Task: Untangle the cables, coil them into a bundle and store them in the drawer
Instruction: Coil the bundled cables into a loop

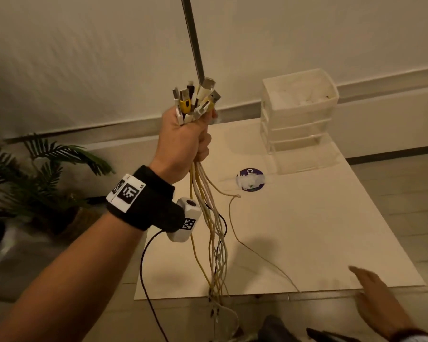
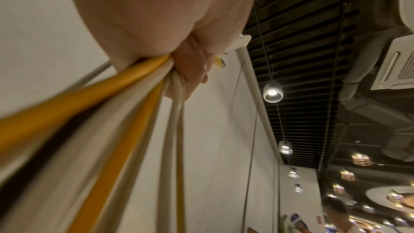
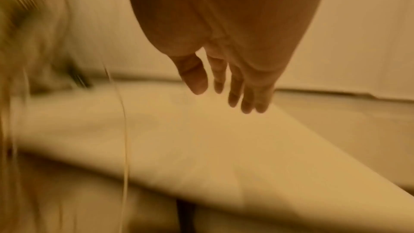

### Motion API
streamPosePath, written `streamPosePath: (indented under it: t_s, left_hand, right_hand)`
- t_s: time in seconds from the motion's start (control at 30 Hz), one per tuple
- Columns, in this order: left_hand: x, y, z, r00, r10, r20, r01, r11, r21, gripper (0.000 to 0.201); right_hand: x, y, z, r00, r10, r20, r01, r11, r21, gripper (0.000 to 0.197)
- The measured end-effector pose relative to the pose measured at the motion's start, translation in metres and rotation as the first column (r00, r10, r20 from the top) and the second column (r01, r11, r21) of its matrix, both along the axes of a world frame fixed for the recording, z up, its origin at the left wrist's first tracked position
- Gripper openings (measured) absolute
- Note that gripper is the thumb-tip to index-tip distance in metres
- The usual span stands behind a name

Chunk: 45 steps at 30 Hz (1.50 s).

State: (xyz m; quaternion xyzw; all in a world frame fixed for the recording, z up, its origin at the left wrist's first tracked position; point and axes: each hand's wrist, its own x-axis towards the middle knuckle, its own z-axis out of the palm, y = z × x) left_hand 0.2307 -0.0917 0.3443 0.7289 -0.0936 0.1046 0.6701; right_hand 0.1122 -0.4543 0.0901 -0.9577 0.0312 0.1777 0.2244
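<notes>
My left hand [image 1: 187, 134] is raised high above the table and grips a bunch of white, yellow and black cables [image 1: 214, 233]. Their plugs [image 1: 195, 99] stick out above the fist, and the strands hang straight down past the table's front edge. In the left wrist view the fingers [image 2: 190, 70] curl round the cables [image 2: 139, 105]. One thin cable [image 1: 235, 228] trails loose over the tabletop. My right hand [image 1: 378, 299] hovers low at the table's near right corner, fingers [image 3: 233, 91] straight and holding nothing. A white plastic drawer unit [image 1: 299, 119] stands at the table's far side.
The white table [image 1: 319, 230] carries a round purple sticker [image 1: 251, 180] near the drawers. A grey pole [image 1: 193, 38] rises behind my left hand. A potted palm [image 1: 35, 174] stands at the left. A black wire [image 1: 146, 280] runs from the wrist camera.
</notes>
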Motion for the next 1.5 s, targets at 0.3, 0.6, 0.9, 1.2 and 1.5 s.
streamPosePath:
  t_s: [0.3, 0.6, 0.9, 1.2, 1.5]
  left_hand:
    - [-0.024, -0.052, -0.005, 0.988, -0.139, -0.065, 0.138, 0.990, -0.014, 0.021]
    - [-0.042, -0.006, -0.005, 0.994, 0.027, -0.106, -0.044, 0.985, -0.166, 0.022]
    - [-0.046, 0.042, 0.025, 0.983, 0.181, -0.029, -0.181, 0.928, -0.326, 0.019]
    - [-0.057, 0.064, 0.019, 0.946, 0.315, -0.075, -0.320, 0.873, -0.369, 0.020]
    - [-0.051, 0.093, -0.021, 0.792, 0.438, -0.426, -0.611, 0.577, -0.542, 0.024]
  right_hand:
    - [0.088, 0.202, 0.178, 0.900, 0.383, 0.208, -0.402, 0.548, 0.734, 0.036]
    - [0.058, 0.229, 0.116, 0.962, 0.274, 0.012, -0.179, 0.593, 0.785, 0.040]
    - [0.046, 0.219, 0.079, 0.957, 0.289, -0.015, -0.190, 0.668, 0.719, 0.049]
    - [0.036, 0.196, 0.070, 0.957, 0.290, 0.003, -0.229, 0.751, 0.620, 0.053]
    - [0.023, 0.192, 0.072, 0.915, 0.392, 0.094, -0.385, 0.782, 0.490, 0.051]
